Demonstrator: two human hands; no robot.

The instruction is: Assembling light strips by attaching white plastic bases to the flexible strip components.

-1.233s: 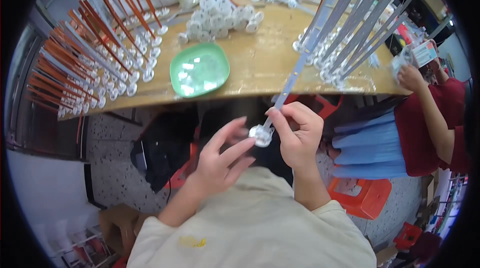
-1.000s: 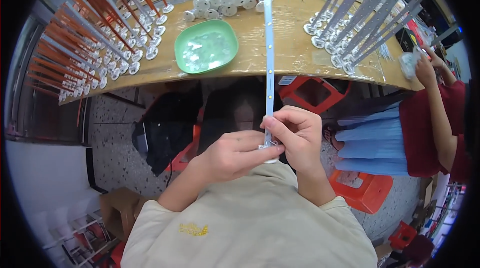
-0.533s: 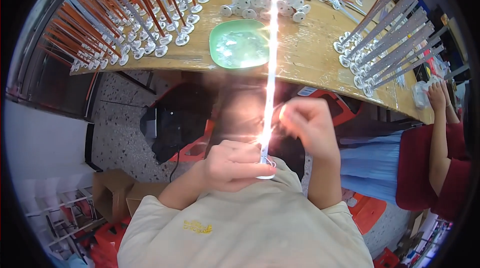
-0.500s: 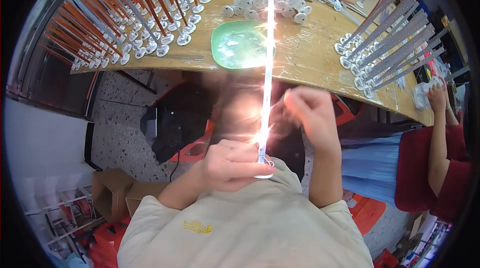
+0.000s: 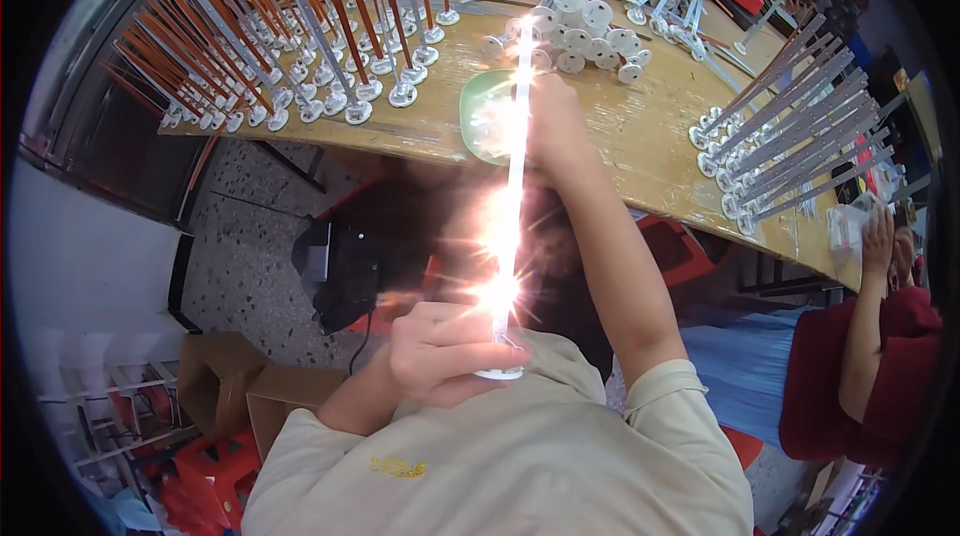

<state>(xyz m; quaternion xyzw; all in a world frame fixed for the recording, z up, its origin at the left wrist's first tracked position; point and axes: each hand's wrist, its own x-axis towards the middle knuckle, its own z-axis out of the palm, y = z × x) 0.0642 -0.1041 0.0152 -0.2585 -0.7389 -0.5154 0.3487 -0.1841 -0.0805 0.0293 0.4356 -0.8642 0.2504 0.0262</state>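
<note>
Near my chest, my left hand (image 5: 440, 351) grips the bottom of a glowing LED light stick (image 5: 515, 156), its fingers and thumb closed around the round white base (image 5: 500, 373). The stick points away from me, tilted slightly right at its far end, and its glare washes out nearby detail. My right hand (image 5: 552, 124) reaches over the right side of a shallow light-green dish (image 5: 475, 101) on the table. Its fingers are hidden behind the bright stick, as are the dish's contents in part.
Rows of orange and grey sticks on round bases (image 5: 310, 101) stand at the table's left. Clear round discs (image 5: 590, 36) are heaped behind the dish. More grey sticks (image 5: 790, 126) stand at right. A co-worker's hand (image 5: 878, 241) is at the right edge. Loose sticks lie at the back.
My right hand has moved forward from the air beside the stick to the dish. My left hand and the lit stick have shifted slightly left and toward me. The stick stays lit.
</note>
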